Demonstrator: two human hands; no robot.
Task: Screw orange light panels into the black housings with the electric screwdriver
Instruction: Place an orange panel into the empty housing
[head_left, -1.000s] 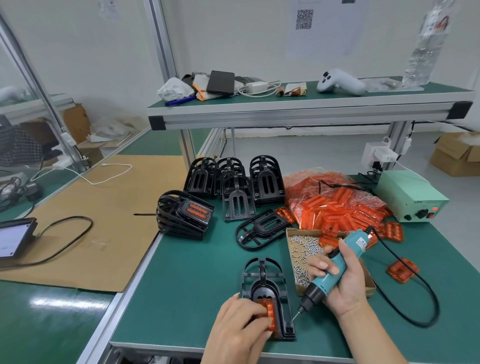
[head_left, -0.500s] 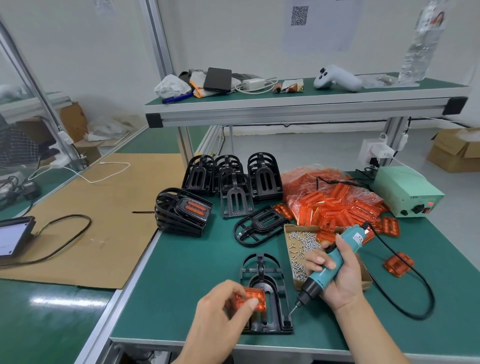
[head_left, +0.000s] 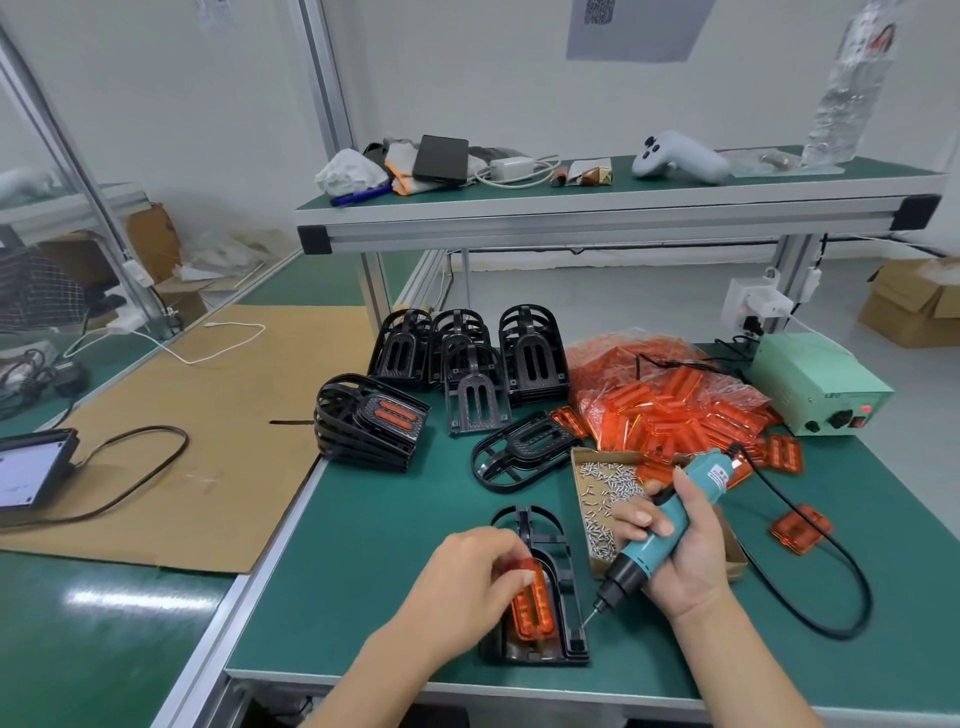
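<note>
By the left hand (head_left: 470, 582) an orange light panel (head_left: 530, 605) is pinched and seated in the black housing (head_left: 540, 587) just beneath it, presumably for alignment, while the electric screwdriver (head_left: 662, 535) is gripped ready in the right hand (head_left: 683, 551), tip angled beside the housing's edge.

The pale green power box (head_left: 818, 384) at the table's right edge is showing raised letters on its front face that seem to read "LEO", though they are small and soft. The electric screwdriver (head_left: 670, 525) is carrying a white label (head_left: 719, 475) on its teal body, its print too small to read. A sheet of paper (head_left: 639, 26) on the wall is displaying a QR code (head_left: 600, 10), partly cut off at the top. Nothing else is legible.
</note>
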